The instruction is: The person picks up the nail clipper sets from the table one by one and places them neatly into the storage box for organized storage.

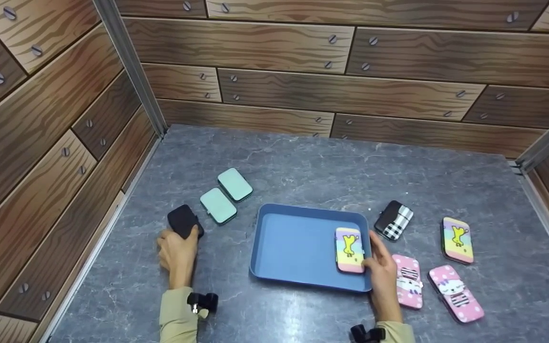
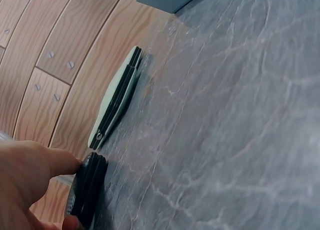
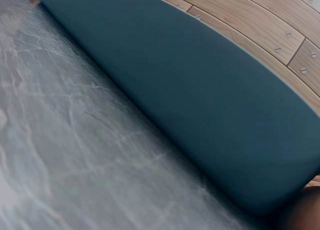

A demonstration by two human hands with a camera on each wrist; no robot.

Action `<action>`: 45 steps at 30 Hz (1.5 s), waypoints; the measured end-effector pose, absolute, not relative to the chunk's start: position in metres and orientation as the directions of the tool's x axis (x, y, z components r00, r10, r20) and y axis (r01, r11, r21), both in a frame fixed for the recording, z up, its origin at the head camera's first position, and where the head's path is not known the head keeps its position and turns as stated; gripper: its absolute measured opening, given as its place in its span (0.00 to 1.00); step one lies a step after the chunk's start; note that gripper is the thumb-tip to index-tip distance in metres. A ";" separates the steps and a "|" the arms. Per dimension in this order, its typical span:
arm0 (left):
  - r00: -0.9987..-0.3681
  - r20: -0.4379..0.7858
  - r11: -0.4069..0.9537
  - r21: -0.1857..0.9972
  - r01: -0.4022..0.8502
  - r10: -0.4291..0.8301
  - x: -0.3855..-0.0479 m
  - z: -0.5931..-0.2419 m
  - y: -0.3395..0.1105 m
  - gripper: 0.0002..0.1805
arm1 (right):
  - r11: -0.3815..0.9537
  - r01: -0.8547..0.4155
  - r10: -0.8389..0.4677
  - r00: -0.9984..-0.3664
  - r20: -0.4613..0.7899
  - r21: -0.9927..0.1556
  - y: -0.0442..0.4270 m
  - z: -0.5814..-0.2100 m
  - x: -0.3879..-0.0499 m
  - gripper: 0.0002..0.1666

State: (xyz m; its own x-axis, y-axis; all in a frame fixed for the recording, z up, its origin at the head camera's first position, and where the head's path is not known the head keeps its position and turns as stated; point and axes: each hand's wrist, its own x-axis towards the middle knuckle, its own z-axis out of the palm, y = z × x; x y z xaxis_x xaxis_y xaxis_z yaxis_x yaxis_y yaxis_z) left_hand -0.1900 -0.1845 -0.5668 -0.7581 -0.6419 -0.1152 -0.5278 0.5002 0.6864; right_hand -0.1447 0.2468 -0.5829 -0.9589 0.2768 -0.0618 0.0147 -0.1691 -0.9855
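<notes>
In the head view my left hand (image 1: 177, 252) grips a black case (image 1: 185, 221) lying at the left; the left wrist view shows thumb and a fingertip on opposite ends of the black case (image 2: 86, 190). A blue tray (image 1: 298, 282) stands in the middle, its side wall (image 3: 190, 89) filling much of the right wrist view. Inside, near its right wall, lies a rainbow case with a yellow figure (image 1: 349, 250). My right hand (image 1: 383, 276) is at that wall, fingers extended, thumb tip at the case's right edge. Whether the thumb presses the case is unclear.
Two mint cases (image 1: 235, 184) (image 1: 218, 206) lie left of the tray. To its right are a black case with a checked part (image 1: 394, 220), a second rainbow case (image 1: 457, 240) and two pink cases (image 1: 409, 282) (image 1: 456, 293). Wood-patterned walls (image 1: 274, 47) enclose the grey surface.
</notes>
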 end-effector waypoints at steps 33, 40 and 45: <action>-0.753 -0.061 0.430 0.789 -0.438 -0.655 -0.194 -0.570 -0.181 0.38 | -0.162 0.036 0.277 -0.958 -0.080 -0.986 0.247 -0.583 -0.145 0.46; -0.768 0.018 0.390 0.868 -0.305 -0.641 -0.192 -0.580 -0.184 0.38 | -0.163 0.036 0.281 -0.956 -0.081 -0.986 0.247 -0.582 -0.145 0.46; -0.772 0.015 0.367 0.885 -0.285 -0.636 -0.191 -0.583 -0.187 0.39 | -0.164 0.043 0.286 -0.954 -0.089 -0.986 0.246 -0.582 -0.145 0.46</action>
State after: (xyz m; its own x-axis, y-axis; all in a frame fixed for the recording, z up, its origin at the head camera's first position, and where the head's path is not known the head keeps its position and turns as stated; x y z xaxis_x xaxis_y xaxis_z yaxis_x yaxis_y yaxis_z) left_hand -0.1907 -0.1866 -0.5831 -0.7719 -0.6355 0.0149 -0.2851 0.3670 0.8854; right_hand -0.1447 0.2462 -0.5816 -0.9542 0.2855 -0.0889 0.0427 -0.1642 -0.9855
